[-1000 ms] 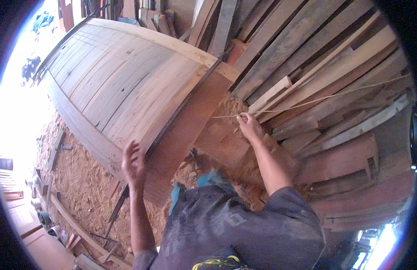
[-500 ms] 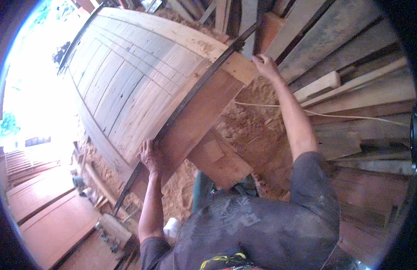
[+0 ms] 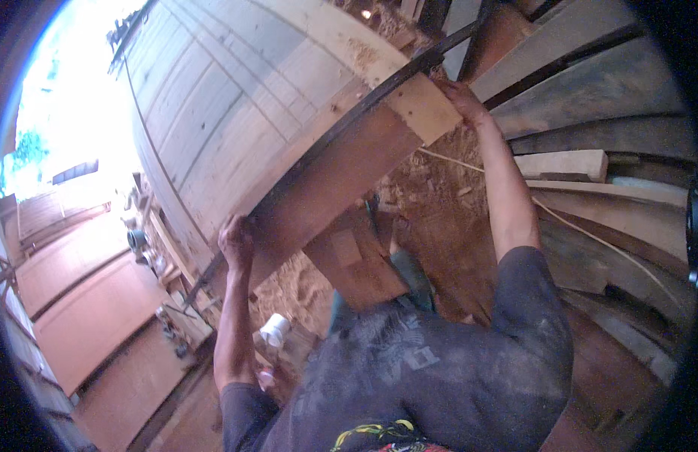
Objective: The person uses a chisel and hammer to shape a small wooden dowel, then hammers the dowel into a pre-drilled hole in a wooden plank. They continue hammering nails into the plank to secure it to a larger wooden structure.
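A large panel of joined wooden boards (image 3: 236,98) with a pale frame slants away in front of me. Across its near part runs a long dark metal bar (image 3: 319,147), which looks like a bar clamp. My left hand (image 3: 236,239) is closed at the bar's lower left stretch, by the panel's left side. At the upper right, my right hand (image 3: 463,103) grips the panel's corner beside the bar's end, its fingertips partly hidden behind the wood. A reddish-brown board surface (image 3: 341,181) shows on the near side of the bar.
Long planks (image 3: 590,105) are stacked along the right, with a thin pale cord (image 3: 590,233) across them. Sawdust (image 3: 447,196) covers the ground. A white container (image 3: 274,329) stands by my left forearm. Reddish panels (image 3: 108,316) lie at the left, and a small board (image 3: 360,264) sits before my body.
My view has shifted, so the panel appears higher and larger. My right hand has come down from above onto the panel's corner. My left hand stays at the bar.
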The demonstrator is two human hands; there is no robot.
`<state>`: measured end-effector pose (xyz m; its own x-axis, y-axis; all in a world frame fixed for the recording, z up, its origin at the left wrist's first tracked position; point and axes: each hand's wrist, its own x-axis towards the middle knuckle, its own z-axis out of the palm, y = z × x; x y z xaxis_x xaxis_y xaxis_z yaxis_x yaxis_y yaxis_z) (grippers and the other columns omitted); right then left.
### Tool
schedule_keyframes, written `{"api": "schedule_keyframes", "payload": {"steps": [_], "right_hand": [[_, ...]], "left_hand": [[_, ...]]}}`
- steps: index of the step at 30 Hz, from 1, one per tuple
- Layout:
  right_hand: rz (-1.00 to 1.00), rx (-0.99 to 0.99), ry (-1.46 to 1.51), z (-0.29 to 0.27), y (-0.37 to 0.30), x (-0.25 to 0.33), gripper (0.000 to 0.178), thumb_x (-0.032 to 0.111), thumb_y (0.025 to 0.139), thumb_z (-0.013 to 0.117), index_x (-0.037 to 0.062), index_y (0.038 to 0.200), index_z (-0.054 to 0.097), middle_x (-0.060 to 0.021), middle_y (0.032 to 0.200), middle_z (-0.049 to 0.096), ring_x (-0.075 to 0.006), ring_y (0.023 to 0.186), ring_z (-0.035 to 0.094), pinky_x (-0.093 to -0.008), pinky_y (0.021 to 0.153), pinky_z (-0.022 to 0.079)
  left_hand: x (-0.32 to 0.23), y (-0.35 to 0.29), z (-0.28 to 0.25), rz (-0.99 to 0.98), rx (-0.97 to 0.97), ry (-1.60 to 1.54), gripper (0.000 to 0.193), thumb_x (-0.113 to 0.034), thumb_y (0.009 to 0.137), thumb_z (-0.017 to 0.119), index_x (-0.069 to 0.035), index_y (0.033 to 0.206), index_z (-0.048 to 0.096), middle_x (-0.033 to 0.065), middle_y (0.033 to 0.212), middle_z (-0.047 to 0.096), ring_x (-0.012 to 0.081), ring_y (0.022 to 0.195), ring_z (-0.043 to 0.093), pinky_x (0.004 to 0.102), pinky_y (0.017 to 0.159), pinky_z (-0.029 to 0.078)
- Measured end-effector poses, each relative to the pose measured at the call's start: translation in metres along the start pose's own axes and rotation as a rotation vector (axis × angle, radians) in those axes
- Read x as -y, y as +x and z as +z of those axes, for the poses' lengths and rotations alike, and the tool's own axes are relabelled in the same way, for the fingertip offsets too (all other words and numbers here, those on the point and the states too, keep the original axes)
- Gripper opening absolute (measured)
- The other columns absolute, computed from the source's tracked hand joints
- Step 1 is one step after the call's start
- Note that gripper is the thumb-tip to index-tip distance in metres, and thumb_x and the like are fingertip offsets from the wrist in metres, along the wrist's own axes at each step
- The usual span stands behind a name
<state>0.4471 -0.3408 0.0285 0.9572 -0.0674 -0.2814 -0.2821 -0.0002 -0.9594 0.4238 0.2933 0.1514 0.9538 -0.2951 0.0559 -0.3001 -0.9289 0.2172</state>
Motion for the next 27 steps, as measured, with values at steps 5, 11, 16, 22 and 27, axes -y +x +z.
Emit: {"api": "schedule_keyframes", "payload": {"steps": [5,11,16,22,27], "right_hand": [[0.404,-0.110,0.133,-0.031,-0.085,-0.086,0.043,0.027,0.106,0.063,0.0046,0.143,0.060,-0.0042,0.128,0.069,-0.0143,0.116,0.066,-0.0342,0.097,0.056],[0.632,-0.276,0.077,0.050,-0.251,-0.089,0.051,0.038,0.100,0.075,0.0037,0.137,0.066,-0.0037,0.119,0.071,-0.0149,0.109,0.066,-0.0289,0.081,0.056],[0.251,-0.388,-0.244,0.189,-0.288,-0.030,0.051,0.035,0.095,0.081,0.0042,0.133,0.068,-0.0089,0.122,0.074,-0.0220,0.112,0.069,-0.0358,0.092,0.055],[-0.055,-0.462,-0.682,0.280,-0.277,-0.010,0.046,0.030,0.089,0.084,0.0077,0.128,0.071,-0.0186,0.124,0.072,-0.0360,0.119,0.068,-0.0429,0.097,0.056],[-0.271,-0.567,-0.987,0.294,-0.282,-0.012,0.042,0.030,0.089,0.083,0.0057,0.121,0.073,-0.0185,0.123,0.073,-0.0388,0.115,0.068,-0.0457,0.100,0.055]], "left_hand": [[-0.012,0.005,0.009,-0.005,-0.101,-0.072,0.008,-0.013,0.090,0.069,-0.011,0.098,0.072,0.0118,0.100,0.069,0.0381,0.102,0.064,0.0490,0.087,0.048],[-0.025,-0.010,0.005,-0.001,-0.135,0.024,0.010,-0.020,0.092,0.072,-0.015,0.100,0.068,0.0033,0.104,0.069,0.0300,0.101,0.066,0.0444,0.089,0.046],[-0.010,-0.002,0.018,0.072,-0.199,-0.018,0.009,-0.021,0.093,0.072,-0.018,0.101,0.069,0.0022,0.106,0.070,0.0268,0.103,0.067,0.0418,0.086,0.045],[0.006,0.011,0.048,0.110,-0.257,0.012,0.014,-0.028,0.096,0.070,-0.017,0.104,0.069,0.0042,0.109,0.071,0.0281,0.109,0.067,0.0461,0.088,0.044],[0.007,0.010,0.046,0.164,-0.223,-0.107,0.018,-0.022,0.095,0.069,-0.013,0.111,0.068,0.0105,0.114,0.069,0.0321,0.113,0.065,0.0505,0.094,0.045]]}}
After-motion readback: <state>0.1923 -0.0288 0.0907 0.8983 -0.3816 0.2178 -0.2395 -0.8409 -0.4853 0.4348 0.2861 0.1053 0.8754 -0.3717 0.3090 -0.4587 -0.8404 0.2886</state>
